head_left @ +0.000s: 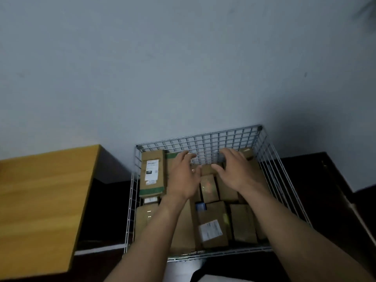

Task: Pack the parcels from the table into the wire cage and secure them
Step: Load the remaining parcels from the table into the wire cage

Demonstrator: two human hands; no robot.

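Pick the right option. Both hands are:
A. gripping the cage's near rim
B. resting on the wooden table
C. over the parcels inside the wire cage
C: the left hand and right hand both reach over the parcels inside the wire cage, towards its far wall.

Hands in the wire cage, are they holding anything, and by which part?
Nothing is plainly held: the left hand and right hand are open, spread above the parcels in the wire cage.
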